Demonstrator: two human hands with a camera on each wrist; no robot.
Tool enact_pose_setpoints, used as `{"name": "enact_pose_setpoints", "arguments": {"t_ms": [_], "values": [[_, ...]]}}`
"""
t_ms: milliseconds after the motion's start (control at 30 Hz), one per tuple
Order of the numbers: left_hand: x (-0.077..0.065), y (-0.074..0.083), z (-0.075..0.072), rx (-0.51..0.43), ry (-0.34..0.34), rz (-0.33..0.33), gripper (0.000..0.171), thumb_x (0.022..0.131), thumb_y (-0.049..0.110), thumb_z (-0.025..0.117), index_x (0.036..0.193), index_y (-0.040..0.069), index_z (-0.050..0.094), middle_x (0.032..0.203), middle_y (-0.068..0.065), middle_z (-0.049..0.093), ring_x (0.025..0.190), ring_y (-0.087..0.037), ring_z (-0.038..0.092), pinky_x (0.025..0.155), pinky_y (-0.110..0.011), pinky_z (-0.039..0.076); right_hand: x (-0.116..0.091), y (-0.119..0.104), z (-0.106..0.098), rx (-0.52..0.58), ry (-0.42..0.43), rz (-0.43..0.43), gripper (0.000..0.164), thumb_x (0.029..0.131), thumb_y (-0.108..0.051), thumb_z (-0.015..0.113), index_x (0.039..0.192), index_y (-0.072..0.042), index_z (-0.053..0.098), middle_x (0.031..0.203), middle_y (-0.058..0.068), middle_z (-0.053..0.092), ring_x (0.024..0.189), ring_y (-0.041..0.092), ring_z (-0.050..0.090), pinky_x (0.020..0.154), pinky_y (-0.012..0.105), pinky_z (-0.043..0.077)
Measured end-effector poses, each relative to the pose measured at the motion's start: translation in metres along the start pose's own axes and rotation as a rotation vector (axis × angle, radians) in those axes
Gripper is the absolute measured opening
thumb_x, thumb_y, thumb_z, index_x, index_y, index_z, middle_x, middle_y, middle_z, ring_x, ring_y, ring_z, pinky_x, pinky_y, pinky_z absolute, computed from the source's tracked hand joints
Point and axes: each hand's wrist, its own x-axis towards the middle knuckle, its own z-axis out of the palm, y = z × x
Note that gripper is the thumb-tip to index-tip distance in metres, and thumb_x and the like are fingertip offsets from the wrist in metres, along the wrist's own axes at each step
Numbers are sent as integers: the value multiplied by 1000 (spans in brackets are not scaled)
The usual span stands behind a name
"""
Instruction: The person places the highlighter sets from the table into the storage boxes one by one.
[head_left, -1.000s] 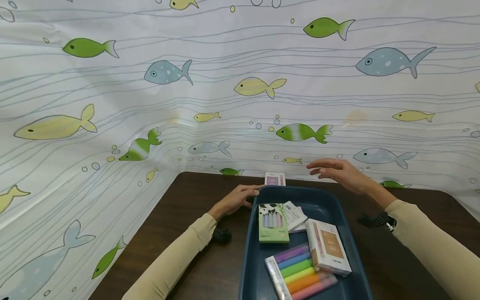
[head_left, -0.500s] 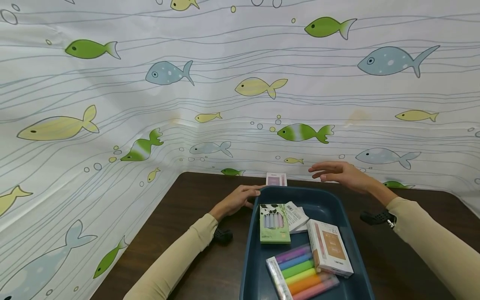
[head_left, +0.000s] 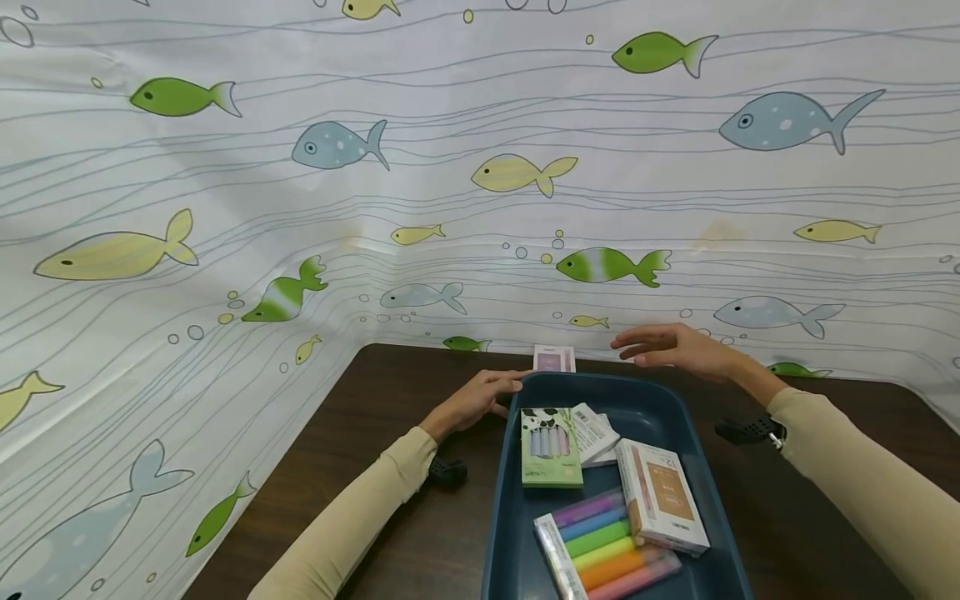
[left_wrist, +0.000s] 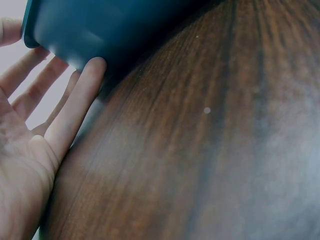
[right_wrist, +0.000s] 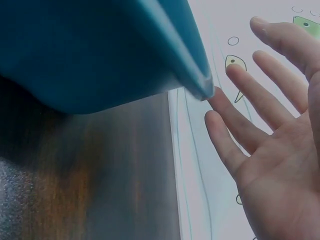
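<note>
A dark blue tray (head_left: 498,500) holds boxes and a pack of colored markers. At its far left corner is my left hand (head_left: 468,404), its extended fingers touching the outer wall, as the left wrist view also shows. My right hand (head_left: 678,348) hovers above the far right corner, fingers spread, holding nothing. Inside the tray lie a green panda box (head_left: 551,467), a white and brown box (head_left: 663,500), the rainbow marker pack (head_left: 600,550) and white boxes (head_left: 594,433) partly covering each other. Behind the far rim a small white and pink box (head_left: 554,359) is partly hidden by the tray.
The tray stands on a dark wooden table (head_left: 360,533). A white sheet printed with fish (head_left: 420,192) rises behind and to the left of the table. A black wrist strap (head_left: 746,432) hangs at the right sleeve, another strap (head_left: 447,472) at the left.
My right hand shifts slightly left and stays in the air. The left hand keeps its place at the tray corner, and the tray's contents look unchanged.
</note>
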Motion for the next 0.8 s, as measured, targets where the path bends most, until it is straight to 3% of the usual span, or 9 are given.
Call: {"name": "enact_pose_setpoints", "arguments": {"t_ms": [200,633,800], "values": [[-1,-3,0,-10,6,-9,41,107,22,53,145,6,58,154,-2,47,128,-28,57,88,-49,56,7,-6,1,-39,-16,45,46,101,-17,66,146,-13,56,143,10,58,130,31,54,99,36,49],[-3,-2,2,3,-15,8,41,109,23,51,145,5,57,156,-3,45,130,-27,55,90,-49,55,17,-10,2,-69,-38,40,45,102,-15,65,146,-11,55,146,20,53,131,35,53,99,36,50],[-2,1,0,8,-11,11,43,107,25,53,145,5,57,156,-2,45,130,-27,55,89,-49,55,22,-13,0,-88,-39,58,47,101,-20,67,147,-14,56,147,21,52,131,41,52,102,46,47]]}}
